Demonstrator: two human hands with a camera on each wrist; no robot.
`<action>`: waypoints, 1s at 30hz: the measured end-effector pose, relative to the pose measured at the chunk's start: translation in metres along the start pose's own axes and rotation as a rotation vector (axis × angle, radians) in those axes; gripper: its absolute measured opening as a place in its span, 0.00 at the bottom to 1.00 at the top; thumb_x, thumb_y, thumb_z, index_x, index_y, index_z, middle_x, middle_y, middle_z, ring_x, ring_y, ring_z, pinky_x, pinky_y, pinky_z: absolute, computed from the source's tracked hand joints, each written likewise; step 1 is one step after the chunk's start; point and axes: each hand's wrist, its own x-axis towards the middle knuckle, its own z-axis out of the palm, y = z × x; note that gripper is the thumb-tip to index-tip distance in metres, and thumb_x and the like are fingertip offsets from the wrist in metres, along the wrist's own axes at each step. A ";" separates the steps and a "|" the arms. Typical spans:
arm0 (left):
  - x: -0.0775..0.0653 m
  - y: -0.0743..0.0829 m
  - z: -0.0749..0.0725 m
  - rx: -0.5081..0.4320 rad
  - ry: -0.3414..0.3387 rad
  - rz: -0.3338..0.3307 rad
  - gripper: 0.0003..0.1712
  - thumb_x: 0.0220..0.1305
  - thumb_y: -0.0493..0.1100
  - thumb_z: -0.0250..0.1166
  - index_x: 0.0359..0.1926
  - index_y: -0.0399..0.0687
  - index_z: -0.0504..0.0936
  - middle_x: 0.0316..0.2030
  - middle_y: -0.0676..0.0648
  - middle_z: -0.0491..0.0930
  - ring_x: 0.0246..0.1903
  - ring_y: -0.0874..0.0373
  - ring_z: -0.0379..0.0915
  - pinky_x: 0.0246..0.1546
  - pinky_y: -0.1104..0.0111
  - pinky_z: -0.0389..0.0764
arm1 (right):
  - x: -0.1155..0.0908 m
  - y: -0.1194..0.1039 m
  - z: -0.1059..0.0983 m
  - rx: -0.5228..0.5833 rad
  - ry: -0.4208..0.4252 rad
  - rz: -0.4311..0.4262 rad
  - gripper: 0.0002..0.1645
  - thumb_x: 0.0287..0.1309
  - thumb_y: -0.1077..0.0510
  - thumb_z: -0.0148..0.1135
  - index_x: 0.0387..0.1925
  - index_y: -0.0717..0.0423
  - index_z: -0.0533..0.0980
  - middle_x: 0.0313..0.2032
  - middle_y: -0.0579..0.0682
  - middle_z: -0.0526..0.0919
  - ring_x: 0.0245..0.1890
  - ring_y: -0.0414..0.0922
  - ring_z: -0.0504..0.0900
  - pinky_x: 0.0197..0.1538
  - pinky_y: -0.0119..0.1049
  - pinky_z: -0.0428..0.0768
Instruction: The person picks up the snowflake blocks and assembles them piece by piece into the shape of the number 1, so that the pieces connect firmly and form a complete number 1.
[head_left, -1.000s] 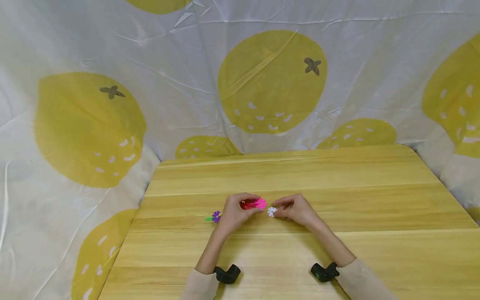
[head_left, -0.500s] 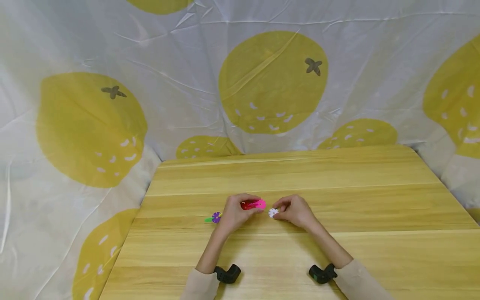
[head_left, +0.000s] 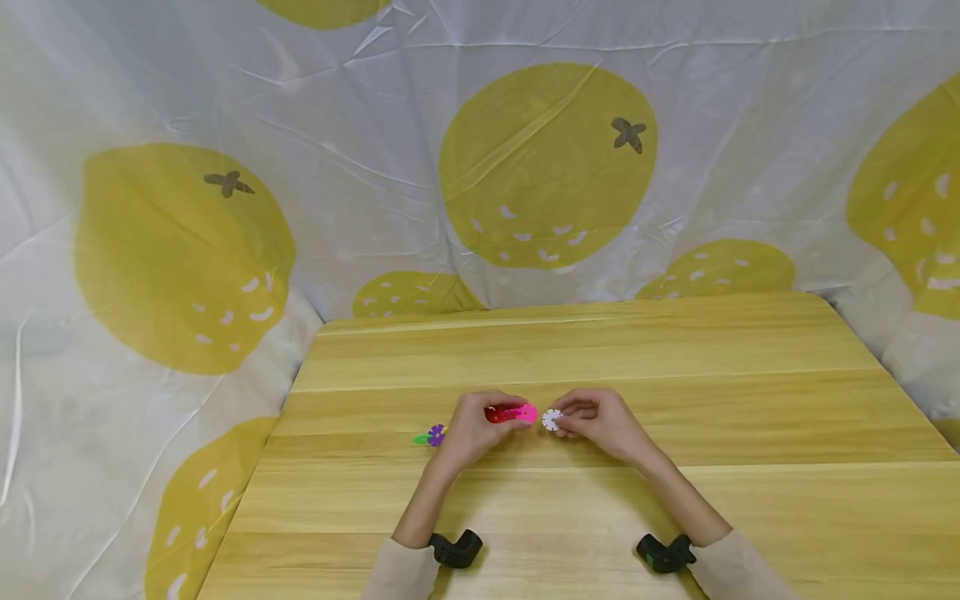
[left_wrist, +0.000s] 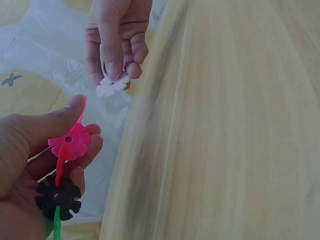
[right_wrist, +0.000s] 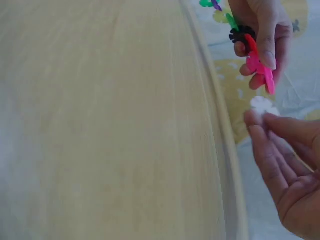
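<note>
My left hand holds a chain of interlocking flower-shaped plastic discs. In the left wrist view, its thumb and fingers grip the end with a pink disc, a red disc and a black disc; a second pink disc stands edge-on by the thumb tip. Beyond the hand, a purple disc and a green disc stick out to the left in the head view. Between thumb and fingers, my right hand pinches a white disc. A small gap separates it from the pink end.
Both hands are over a wooden table. A white cloth with yellow fruit prints hangs behind the table and at its sides. Each wrist wears a black camera mount.
The right hand has shifted slightly right, and the white disc has moved a little right and up with it. The left hand and its chain have drifted slightly right.
</note>
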 end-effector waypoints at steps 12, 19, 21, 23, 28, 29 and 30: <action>0.000 0.004 0.000 -0.025 -0.032 0.004 0.14 0.60 0.38 0.77 0.48 0.44 0.91 0.47 0.45 0.91 0.51 0.52 0.86 0.48 0.71 0.84 | -0.001 -0.005 0.002 0.035 0.088 -0.050 0.08 0.63 0.65 0.71 0.43 0.63 0.86 0.40 0.62 0.90 0.41 0.62 0.91 0.44 0.47 0.89; -0.001 0.006 -0.001 -0.051 -0.027 -0.026 0.14 0.60 0.38 0.77 0.48 0.44 0.91 0.48 0.45 0.90 0.50 0.53 0.85 0.45 0.74 0.83 | -0.002 -0.008 0.003 0.063 0.104 -0.062 0.08 0.63 0.65 0.70 0.43 0.65 0.84 0.40 0.64 0.90 0.42 0.64 0.90 0.44 0.47 0.89; -0.001 0.006 -0.001 -0.057 -0.027 -0.029 0.14 0.60 0.39 0.77 0.48 0.45 0.91 0.48 0.45 0.90 0.50 0.53 0.85 0.45 0.74 0.83 | -0.002 -0.008 0.003 0.075 0.104 -0.068 0.08 0.64 0.66 0.70 0.44 0.66 0.84 0.41 0.65 0.90 0.42 0.64 0.90 0.44 0.47 0.89; -0.001 0.007 -0.002 -0.063 -0.027 -0.029 0.14 0.60 0.40 0.77 0.48 0.45 0.91 0.48 0.45 0.90 0.50 0.53 0.85 0.44 0.74 0.83 | -0.002 -0.009 0.004 0.087 0.106 -0.070 0.09 0.64 0.66 0.70 0.44 0.66 0.83 0.41 0.66 0.89 0.42 0.64 0.90 0.44 0.47 0.89; -0.002 0.007 -0.003 -0.082 -0.027 -0.035 0.14 0.60 0.40 0.78 0.48 0.45 0.91 0.47 0.46 0.90 0.48 0.53 0.84 0.42 0.75 0.82 | -0.003 -0.010 0.005 0.104 0.110 -0.071 0.09 0.64 0.66 0.69 0.44 0.67 0.82 0.40 0.67 0.89 0.42 0.65 0.90 0.44 0.49 0.89; -0.002 0.007 -0.003 -0.081 -0.026 -0.037 0.14 0.59 0.40 0.78 0.48 0.45 0.91 0.47 0.46 0.90 0.48 0.53 0.84 0.42 0.75 0.82 | -0.003 -0.010 0.005 0.108 0.110 -0.073 0.10 0.64 0.66 0.69 0.44 0.68 0.82 0.41 0.67 0.89 0.42 0.65 0.90 0.45 0.49 0.89; -0.001 0.007 -0.003 -0.082 -0.027 -0.034 0.14 0.59 0.40 0.78 0.48 0.45 0.91 0.47 0.45 0.90 0.48 0.53 0.84 0.41 0.75 0.82 | -0.003 -0.010 0.005 0.111 0.110 -0.075 0.10 0.64 0.66 0.69 0.45 0.68 0.82 0.41 0.67 0.89 0.42 0.66 0.89 0.45 0.49 0.88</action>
